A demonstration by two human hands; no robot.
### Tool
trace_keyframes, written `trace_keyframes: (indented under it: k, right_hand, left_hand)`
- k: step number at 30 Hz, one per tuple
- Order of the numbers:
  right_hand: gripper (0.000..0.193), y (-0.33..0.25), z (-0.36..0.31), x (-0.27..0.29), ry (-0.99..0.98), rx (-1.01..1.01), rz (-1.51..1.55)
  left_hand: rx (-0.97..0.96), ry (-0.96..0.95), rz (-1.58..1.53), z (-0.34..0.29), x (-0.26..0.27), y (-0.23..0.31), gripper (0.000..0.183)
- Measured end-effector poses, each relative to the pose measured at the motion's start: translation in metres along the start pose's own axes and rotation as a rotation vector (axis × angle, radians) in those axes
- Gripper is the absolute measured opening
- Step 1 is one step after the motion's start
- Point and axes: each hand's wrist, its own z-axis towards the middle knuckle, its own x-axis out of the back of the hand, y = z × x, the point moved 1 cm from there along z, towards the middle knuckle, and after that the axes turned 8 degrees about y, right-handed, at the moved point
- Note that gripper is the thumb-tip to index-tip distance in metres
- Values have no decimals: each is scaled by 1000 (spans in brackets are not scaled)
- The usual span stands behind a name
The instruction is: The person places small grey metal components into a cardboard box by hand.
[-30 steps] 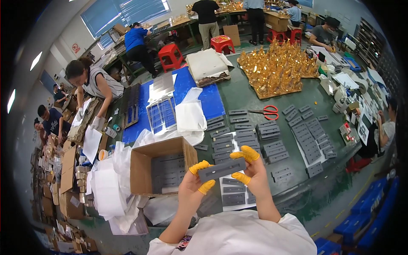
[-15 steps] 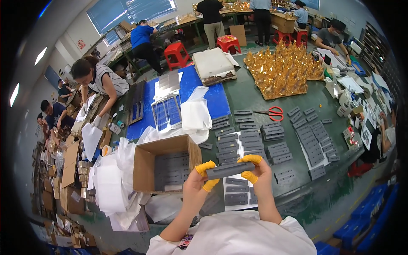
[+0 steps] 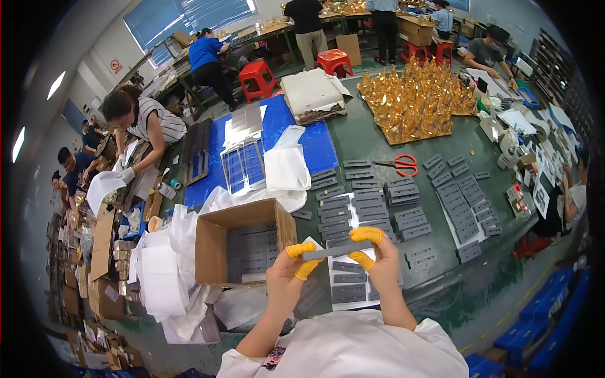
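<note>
Between my hands a long grey bar [image 3: 337, 251] is held level above the table's near edge. My left hand [image 3: 288, 271] pinches its left end, and my right hand [image 3: 379, 261] pinches its right end. Yellow finger cots cover the thumb and forefinger of each hand. Under and beyond the bar, rows of similar grey pieces [image 3: 334, 213] lie partly on white paper [image 3: 337, 307]. Left of my left hand stands an open cardboard box [image 3: 211, 252] with more grey pieces inside.
Red-handled scissors [image 3: 405, 166] lie beyond the rows. Gold-wrapped items [image 3: 419, 104] crowd a board farther back. More grey pieces [image 3: 459, 203] lie at right. White wrapping sheets [image 3: 161, 268] are heaped left of the box. A co-worker in a striped top [image 3: 161, 123] handles white sheets at left.
The grey bar has been turned so a thinner edge shows, while both hands keep hold of its ends. At left, the co-worker's white sheet has shifted.
</note>
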Motion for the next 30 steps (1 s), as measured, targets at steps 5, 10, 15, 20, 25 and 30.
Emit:
trace_keyframes:
  k: [5,10,15,20,25,30]
  right_hand:
    - [33,2,1,4,-16,168,-258]
    - [34,-24,2,1,-15,415,-660]
    - [29,-8,-7,-2,-167,401,-531]
    - [27,-7,-11,-1,-110,237,-325]
    - [24,16,-11,5,-162,-70,166]
    - [21,30,-13,0,-269,-354,980]
  left_hand:
    - [-71,26,50,-2,1,1,24]
    - [-61,49,74,2,-6,2,25]
    - [-538,-112,674,3,-19,16,27]
    - [-551,-158,689,1,-22,15,38]
    - [-442,-35,667,5,-21,14,55]
    - [-457,-109,514,7,-16,5,23]
